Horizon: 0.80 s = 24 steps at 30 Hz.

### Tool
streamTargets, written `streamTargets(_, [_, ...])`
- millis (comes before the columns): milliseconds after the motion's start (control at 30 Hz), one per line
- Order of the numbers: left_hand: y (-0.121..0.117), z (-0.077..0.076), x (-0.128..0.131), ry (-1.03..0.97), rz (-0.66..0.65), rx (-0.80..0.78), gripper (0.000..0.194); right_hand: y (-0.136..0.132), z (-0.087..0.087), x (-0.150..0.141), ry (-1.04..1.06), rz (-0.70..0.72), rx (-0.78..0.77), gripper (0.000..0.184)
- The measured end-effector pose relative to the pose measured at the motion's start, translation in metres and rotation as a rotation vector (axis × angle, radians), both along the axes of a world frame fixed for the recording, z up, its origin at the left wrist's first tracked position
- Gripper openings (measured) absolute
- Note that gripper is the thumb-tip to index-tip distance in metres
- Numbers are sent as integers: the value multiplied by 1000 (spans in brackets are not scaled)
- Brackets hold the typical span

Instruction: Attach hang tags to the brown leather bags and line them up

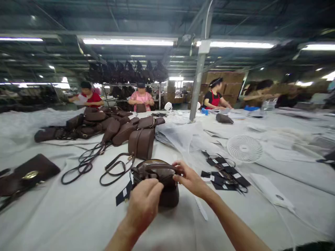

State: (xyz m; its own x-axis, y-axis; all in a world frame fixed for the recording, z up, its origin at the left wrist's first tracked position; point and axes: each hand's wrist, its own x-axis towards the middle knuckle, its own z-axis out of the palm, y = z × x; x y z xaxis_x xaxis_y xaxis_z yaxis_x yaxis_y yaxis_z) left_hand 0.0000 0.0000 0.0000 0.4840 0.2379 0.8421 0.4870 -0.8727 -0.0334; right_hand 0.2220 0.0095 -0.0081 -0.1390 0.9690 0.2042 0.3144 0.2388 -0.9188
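A dark brown handbag (pixel 169 197) with a top handle stands upright on the covered table in front of me, its top apparently open. My right hand (pixel 190 177) pinches the right end of the handle between thumb and fingers. At the bag's near left side my left hand (pixel 145 200) is closed, its fingers curled in toward the bag; what they grip is hidden behind the hand. A black tag (pixel 124 194) with a white label hangs at the left of the bag. Its thin strap (pixel 115 169) lies looped on the table beyond.
Several brown bags (pixel 123 134) are piled at the back left, and one with a gold clasp (pixel 36 170) lies far left. To the right are black tags (pixel 225 172), a white fan (pixel 244 149) and a white strip (pixel 201 209). A metal post (pixel 198 80) rises behind; several co-workers stand beyond.
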Motion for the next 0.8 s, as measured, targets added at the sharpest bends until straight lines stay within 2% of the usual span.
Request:
streamTargets(100, [9,-15,15,76,80,-12,23,-5,-6,-2,-5,-25,24,43])
streamTargets(200, [18,-20,20,120,104,-45,26,-10,-9,-6,-53,-102,122,29])
streamTargets(300, [24,-13,20,235,62,-130,32,-12,-10,-10,-69,-167,204,22])
streamTargets(400, [27,2,21,379,25,-293,40,-11,-12,-10,-82,-133,247,15])
streamTargets(533, [31,23,28,512,33,-449,37,-12,-15,-7,-10,-120,173,22])
streamTargets(667, [32,34,36,539,20,-486,19,-16,-19,-4,40,-106,152,20])
streamTargets(800, [30,29,38,495,-11,-442,18,-20,-20,-5,11,-173,139,11])
